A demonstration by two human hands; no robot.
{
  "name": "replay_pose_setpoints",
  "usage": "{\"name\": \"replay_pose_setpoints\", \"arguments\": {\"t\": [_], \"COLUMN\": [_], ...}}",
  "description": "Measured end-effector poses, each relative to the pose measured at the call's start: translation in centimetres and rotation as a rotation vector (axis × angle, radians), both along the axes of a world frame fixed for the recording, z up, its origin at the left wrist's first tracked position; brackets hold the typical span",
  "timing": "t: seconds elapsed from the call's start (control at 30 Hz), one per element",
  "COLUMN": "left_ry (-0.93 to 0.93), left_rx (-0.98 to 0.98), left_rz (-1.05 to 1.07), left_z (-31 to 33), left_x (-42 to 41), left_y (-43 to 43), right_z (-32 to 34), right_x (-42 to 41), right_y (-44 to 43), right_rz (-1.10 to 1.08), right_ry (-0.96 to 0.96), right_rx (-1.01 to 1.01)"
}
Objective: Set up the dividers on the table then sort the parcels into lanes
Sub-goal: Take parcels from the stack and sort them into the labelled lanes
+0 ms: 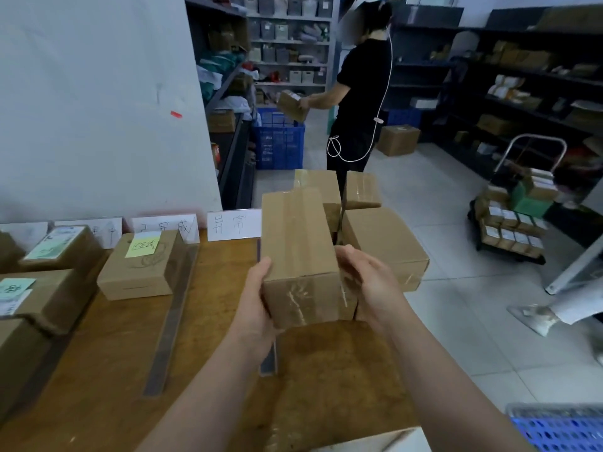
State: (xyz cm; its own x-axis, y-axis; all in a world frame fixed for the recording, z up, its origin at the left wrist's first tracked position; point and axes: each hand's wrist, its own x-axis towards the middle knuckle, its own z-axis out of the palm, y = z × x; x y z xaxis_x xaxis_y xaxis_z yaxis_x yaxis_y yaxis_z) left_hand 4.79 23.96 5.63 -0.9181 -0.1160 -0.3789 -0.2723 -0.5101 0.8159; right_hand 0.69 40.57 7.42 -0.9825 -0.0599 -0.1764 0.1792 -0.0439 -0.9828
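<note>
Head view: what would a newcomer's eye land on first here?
The taped brown parcel at centre, gripped between the left hand and right hand above the wooden table. Next, the handwritten lane signs along the table's far edge, and a person in black holding a box by the shelves behind.
</note>
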Motion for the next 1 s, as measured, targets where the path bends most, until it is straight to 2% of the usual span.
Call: {"name": "replay_pose_setpoints", "arguments": {"t": [0.07,0.13,0.2,0.27,0.37,0.57,0.63,0.8,1.0], "left_ry": [0.015,0.035,0.018,-0.006,-0.017,-0.003,0.007,0.015,-0.028], "left_rx": [0.209,0.333,0.375,0.357,0.234,-0.266,-0.359,-0.5,-0.519], "left_rz": [-0.032,-0.077,-0.108,-0.12,-0.137,-0.169,-0.177,-0.198,-0.079], "left_z": [-0.1,-0.3,-0.6,-1.2,-2.0,-3.4,-3.2,-2.7,-2.3], "left_x": [1.2,2.1,3.1,3.9,4.9,6.7,7.2,8.0,9.6], "left_y": [-0.6,-1.0,-1.3,-1.7,-2.2,-2.6,-2.5,-3.5,-6.2], "right_z": [-0.3,-0.7,-0.9,-1.0,-1.6,-2.9,-3.0,-2.4,-1.6], "right_x": [1.4,3.1,5.0,6.4,8.2,11.3,11.9,11.7,11.0], "right_y": [0.0,-0.3,-0.5,-0.6,-0.3,0.0,-0.2,-1.4,-4.8], "right_rz": [0.012,0.03,0.02,-0.03,-0.103,-0.206,-0.225,-0.164,-0.056], "right_ry": [-0.038,-0.116,-0.166,-0.171,-0.15,-0.156,-0.151,-0.123,-0.097], "right_rx": [0.053,-0.003,-0.118,-0.151,-0.138,-0.108,-0.095,-0.052,-0.006]}}
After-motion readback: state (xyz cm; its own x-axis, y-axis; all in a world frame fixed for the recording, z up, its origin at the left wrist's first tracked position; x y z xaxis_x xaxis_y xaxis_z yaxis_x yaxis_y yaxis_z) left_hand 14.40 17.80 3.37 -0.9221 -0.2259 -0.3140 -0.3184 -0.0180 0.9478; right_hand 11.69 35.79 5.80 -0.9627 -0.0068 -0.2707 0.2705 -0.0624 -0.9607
